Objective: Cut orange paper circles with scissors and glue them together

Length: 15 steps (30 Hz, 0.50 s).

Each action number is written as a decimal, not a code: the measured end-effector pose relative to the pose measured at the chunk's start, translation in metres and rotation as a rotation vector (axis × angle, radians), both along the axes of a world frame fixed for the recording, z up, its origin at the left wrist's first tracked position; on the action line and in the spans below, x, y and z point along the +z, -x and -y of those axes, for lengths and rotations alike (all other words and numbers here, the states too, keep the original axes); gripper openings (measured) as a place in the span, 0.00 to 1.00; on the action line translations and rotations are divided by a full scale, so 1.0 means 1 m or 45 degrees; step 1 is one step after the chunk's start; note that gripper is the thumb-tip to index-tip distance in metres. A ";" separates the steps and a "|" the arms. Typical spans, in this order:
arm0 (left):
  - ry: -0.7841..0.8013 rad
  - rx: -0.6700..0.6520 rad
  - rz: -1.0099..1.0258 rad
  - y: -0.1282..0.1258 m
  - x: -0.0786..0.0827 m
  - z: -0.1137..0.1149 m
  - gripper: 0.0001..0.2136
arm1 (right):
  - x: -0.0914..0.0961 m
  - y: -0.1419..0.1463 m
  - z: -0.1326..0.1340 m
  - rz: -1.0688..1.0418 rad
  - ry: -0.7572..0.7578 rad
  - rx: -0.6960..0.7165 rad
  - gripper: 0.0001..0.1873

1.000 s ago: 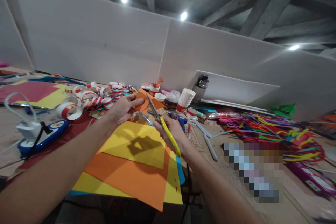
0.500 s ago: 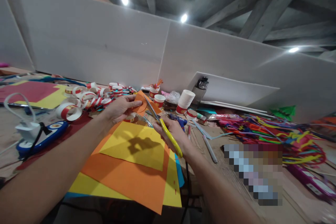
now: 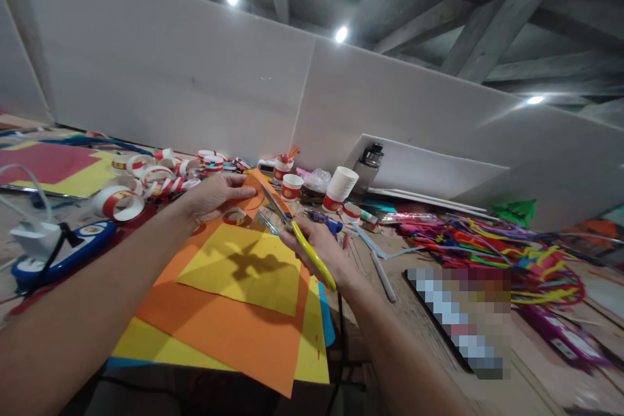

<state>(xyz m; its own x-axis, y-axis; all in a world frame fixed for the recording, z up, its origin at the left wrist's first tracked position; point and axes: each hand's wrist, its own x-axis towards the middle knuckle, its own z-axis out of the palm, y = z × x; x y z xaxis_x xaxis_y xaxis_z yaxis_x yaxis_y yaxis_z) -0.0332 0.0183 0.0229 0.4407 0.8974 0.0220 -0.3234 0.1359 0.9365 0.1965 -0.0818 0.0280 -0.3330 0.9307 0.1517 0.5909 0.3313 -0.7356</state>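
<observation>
Gripping | left fingers (image 3: 244, 192): one orange paper piece (image 3: 257, 203) | right fingers (image 3: 291, 242): one pair yellow-handled scissors (image 3: 312, 251)

Long metal scissors (image 3: 305, 244) pair bright yellow handles with grey blades. The small orange paper piece (image 3: 258, 205) bears a thin dark curve. The rectangular yellow paper sheet (image 3: 214, 260) and larger orange paper sheet (image 3: 214, 325) are plain. The tall white paper-cup stack (image 3: 341, 184) has red below.

Worktop (image 3: 409, 318): beneath left hand (image 3: 217, 197) and right hand (image 3: 325, 240)
Coloured sheets (image 3: 229, 331): below both
Cup rings (image 3: 117, 203): left of left hand
Cup stack (image 3: 340, 190): beyond right hand
Bright strips (image 3: 492, 250): right of both
</observation>
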 end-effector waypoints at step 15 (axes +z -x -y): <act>-0.045 -0.049 -0.105 0.006 -0.002 -0.002 0.10 | 0.001 -0.001 0.002 0.057 0.066 -0.035 0.16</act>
<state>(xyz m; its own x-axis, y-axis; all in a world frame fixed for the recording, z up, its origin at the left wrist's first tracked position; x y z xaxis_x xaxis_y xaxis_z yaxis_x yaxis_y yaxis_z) -0.0394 0.0200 0.0212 0.4768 0.8789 0.0155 -0.2399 0.1132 0.9642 0.1971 -0.0841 0.0292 -0.3123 0.9458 0.0887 0.6319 0.2765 -0.7241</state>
